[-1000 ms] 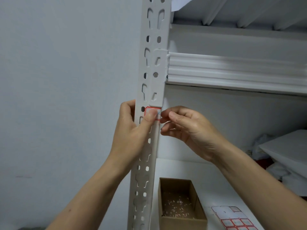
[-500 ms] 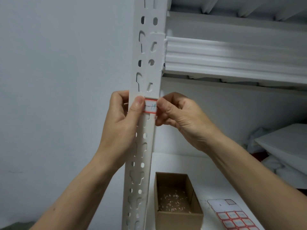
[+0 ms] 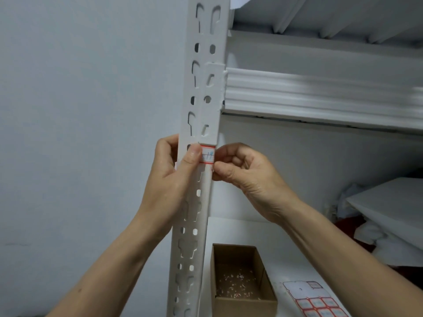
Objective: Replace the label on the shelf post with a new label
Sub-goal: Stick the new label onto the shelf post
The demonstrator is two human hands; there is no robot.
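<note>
While left hand (image 3: 169, 179) grips shelf post (image 3: 206, 88) (thumb on label (image 3: 207, 155)), right hand (image 3: 247, 177) pinches label above cardboard box (image 3: 246, 307).

The post (image 3: 201, 92), centre frame, looks like matt white-painted metal punched with slots. Its label (image 3: 207, 156) is smooth paper with a red border. The box (image 3: 242, 282) at lower centre is plain matt brown cardboard. The label sheet (image 3: 315, 298) at lower right looks slightly glossy.
</note>
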